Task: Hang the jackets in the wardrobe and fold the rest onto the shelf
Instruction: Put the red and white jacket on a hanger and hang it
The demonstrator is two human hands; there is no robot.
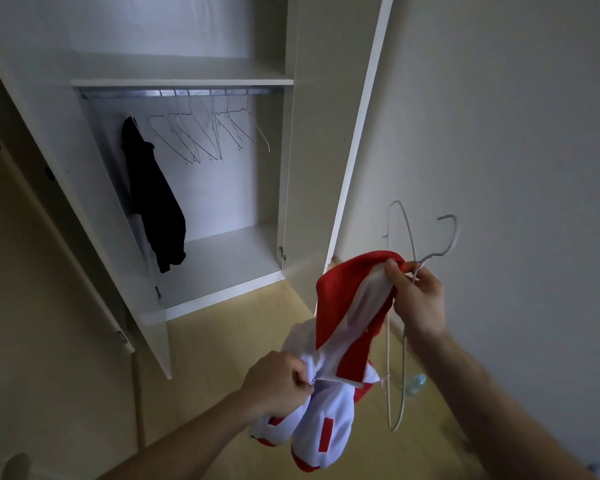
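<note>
The red-and-white jacket [340, 341] hangs lower centre-right of frame, long axis near vertical, hood uppermost. The right hand [417, 299] pinches hood and wire hanger [400, 306] together; the left hand [278, 382], lower, grips the zipper front. The wardrobe rail [177, 92] lies upper left, nearer the left hand.

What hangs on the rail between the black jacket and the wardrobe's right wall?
Only bare wire hangers on the rail, right of the black jacket, per the head view.
</note>
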